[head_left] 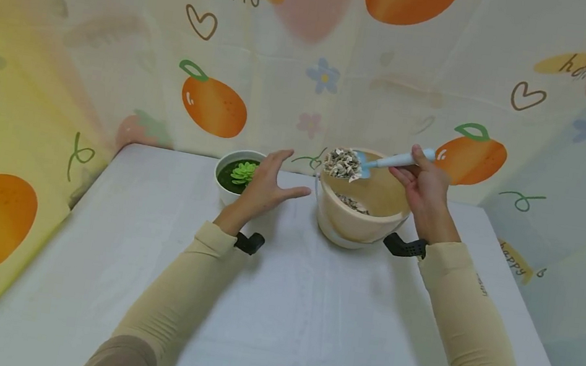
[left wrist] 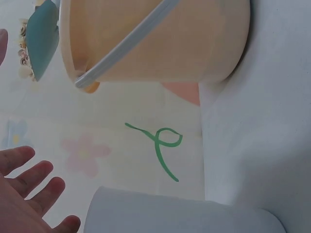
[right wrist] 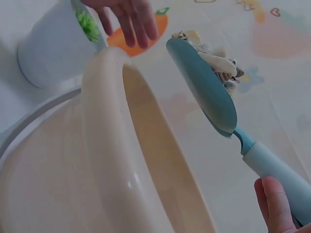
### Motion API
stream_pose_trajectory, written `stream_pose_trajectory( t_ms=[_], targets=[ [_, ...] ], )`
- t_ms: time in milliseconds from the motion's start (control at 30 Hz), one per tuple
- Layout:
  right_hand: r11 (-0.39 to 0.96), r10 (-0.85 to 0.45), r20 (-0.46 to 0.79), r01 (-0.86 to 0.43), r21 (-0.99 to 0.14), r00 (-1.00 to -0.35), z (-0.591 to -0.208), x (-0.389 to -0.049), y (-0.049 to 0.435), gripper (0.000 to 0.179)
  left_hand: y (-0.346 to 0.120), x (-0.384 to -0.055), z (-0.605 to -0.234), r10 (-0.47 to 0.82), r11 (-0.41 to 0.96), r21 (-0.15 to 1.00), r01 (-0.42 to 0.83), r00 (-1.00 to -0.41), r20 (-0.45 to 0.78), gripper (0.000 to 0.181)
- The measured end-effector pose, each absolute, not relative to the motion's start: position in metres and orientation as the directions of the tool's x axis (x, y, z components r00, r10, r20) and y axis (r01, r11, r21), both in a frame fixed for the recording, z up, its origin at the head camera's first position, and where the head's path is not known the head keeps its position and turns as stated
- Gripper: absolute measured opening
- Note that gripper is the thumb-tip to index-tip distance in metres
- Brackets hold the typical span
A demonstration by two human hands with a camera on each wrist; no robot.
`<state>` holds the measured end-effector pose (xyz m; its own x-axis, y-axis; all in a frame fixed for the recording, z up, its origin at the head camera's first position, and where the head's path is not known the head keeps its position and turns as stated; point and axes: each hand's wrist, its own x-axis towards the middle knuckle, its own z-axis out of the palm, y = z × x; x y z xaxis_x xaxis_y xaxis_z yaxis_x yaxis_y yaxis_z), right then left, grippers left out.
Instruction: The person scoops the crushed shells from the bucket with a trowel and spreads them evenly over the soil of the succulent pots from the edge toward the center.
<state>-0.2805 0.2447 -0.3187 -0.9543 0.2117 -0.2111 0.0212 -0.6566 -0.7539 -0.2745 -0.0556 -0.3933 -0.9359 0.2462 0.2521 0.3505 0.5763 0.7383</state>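
The right hand [head_left: 426, 192] grips a light-blue shovel [head_left: 394, 160] by its handle, the scoop heaped with small mottled shells [head_left: 341, 163] over a round beige bucket [head_left: 341, 216] that has more shells inside. The left hand [head_left: 262, 190], empty with fingers extended, is near a round white pot [head_left: 225, 195] bearing a green succulent [head_left: 243, 172] on the white-covered desk [head_left: 278, 331].

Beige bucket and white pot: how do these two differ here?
The beige bucket is wider than the white pot. The bucket has a pale carrying handle; none shows on the pot. Inside the bucket lie loose shell pieces, while the pot holds a green plant. Both stand upright on the white table.
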Motion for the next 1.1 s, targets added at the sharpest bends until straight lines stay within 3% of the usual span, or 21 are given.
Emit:
stream_pose_trajectory(
  t_ms=[200,1100],
  targets=[
    [-0.652,0.198,-0.217,0.037,-0.758,-0.956,-0.319,-0.282,0.235,0.024,-0.063,-0.273,-0.39,0.247,0.567,0.744,0.354,-0.934,0.257,0.096],
    [-0.673,0.125,-0.19,0.057,-0.737,-0.974,-0.325,-0.292,0.185,0.012,-0.105,-0.271,-0.392,0.199,0.591,0.728,0.347,-0.938,0.286,0.101]
  ],
)
